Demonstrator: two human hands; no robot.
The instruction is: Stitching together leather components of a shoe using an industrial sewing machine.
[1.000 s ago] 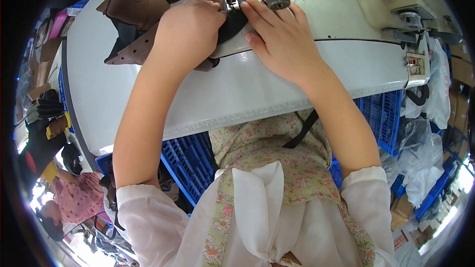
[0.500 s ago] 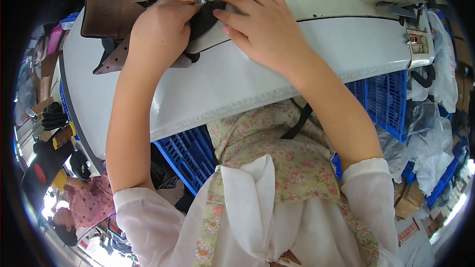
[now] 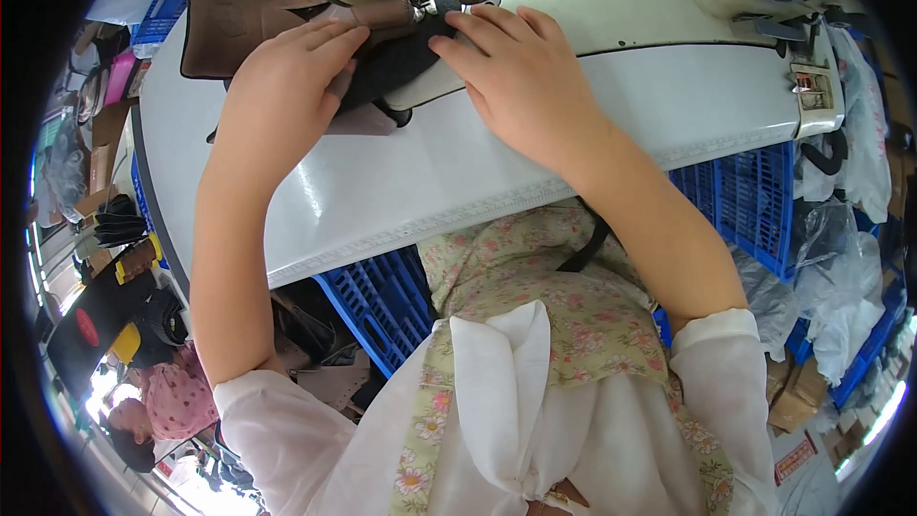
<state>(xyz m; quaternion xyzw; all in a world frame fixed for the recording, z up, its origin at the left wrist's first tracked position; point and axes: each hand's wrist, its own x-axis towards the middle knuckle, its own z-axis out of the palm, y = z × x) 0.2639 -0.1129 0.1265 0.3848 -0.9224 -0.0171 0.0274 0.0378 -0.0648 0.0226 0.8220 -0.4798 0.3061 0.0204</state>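
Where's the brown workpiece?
Upper left in the head view: the brown workpiece lies on the white table, partly under the left hand, near the presser foot.

Bench [image 3: 401, 172], one: glossy white top; ruler markings [image 3: 420, 227] along front edge; dark trim at left edge; metal fitting [image 3: 812, 91] at right end. On it: sewing machine [image 3: 611, 0], one, cream, toward the rear; brown leather piece [image 3: 224, 33], one, with black part [image 3: 392, 67], left of centre, reaching to the presser foot [image 3: 423, 5].
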